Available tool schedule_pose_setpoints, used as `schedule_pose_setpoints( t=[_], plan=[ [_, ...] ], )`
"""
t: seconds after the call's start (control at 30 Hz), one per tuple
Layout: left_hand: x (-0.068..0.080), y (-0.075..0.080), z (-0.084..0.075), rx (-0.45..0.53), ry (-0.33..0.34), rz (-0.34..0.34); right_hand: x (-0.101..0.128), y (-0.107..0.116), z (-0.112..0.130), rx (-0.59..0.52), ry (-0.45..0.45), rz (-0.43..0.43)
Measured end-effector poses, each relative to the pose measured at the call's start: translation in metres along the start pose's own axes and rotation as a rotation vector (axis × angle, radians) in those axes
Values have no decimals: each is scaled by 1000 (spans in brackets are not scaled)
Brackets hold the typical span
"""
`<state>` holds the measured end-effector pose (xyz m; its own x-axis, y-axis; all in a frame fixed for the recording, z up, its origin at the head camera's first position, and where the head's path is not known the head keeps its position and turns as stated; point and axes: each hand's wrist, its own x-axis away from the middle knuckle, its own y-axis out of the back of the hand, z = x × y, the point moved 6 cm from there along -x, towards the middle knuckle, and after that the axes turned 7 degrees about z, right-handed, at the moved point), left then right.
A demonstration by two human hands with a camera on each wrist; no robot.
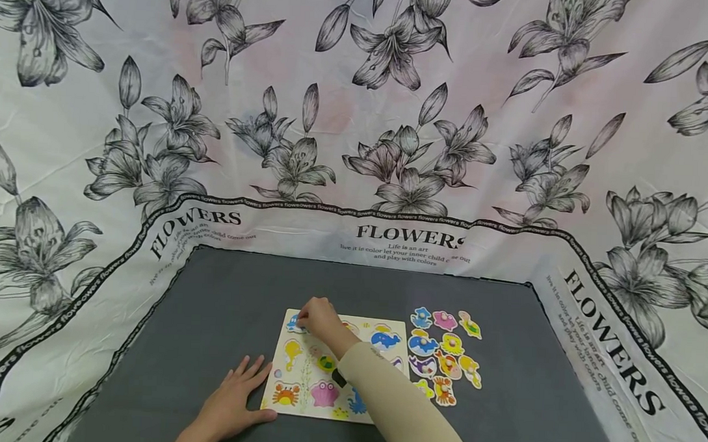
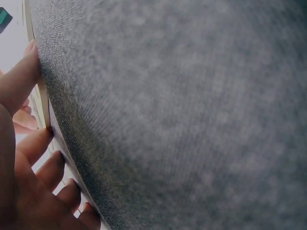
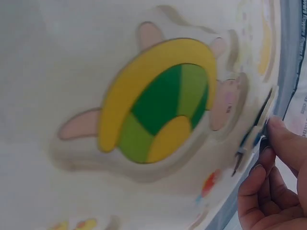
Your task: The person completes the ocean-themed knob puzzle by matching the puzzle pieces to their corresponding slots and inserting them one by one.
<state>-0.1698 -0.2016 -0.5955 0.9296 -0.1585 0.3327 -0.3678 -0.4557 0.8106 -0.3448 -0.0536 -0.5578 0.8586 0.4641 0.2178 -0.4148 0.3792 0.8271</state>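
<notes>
A pale puzzle board (image 1: 306, 410) with painted sea animals lies on the dark grey table. My left hand (image 1: 231, 399) rests at its left side, fingers spread, the thumb by the lower left corner; the left wrist view shows the fingertips along the board's edge. My right hand (image 1: 322, 322) reaches across the board and pinches a small blue puzzle piece (image 1: 294, 323) at the upper left corner. In the right wrist view that thin piece (image 3: 250, 135) appears edge-on between thumb and fingers, over the board. A turtle picture (image 3: 163, 100) fills the middle there. My right forearm hides part of the board.
Several loose sea-animal pieces lie right of the board, among them a whale (image 1: 423, 344), a crab (image 1: 444, 391) and a pink piece (image 1: 444, 320). Behind the grey table surface (image 1: 228, 307) hangs a white cloth (image 1: 307, 226) printed with flowers, which also runs along both sides.
</notes>
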Motion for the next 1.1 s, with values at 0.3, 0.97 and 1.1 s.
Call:
schedule_pose_setpoints(
  t=[0.3,0.97,1.1],
  plan=[
    [1,3,-1,11,-3,-8,-2,-2,-3,26,31,-13],
    [1,2,-2,14,-23,-8,12,7,-8,-1,114,-50],
    [0,1,-2,15,-23,-9,20,18,-7,-28,147,-100]
  ],
)
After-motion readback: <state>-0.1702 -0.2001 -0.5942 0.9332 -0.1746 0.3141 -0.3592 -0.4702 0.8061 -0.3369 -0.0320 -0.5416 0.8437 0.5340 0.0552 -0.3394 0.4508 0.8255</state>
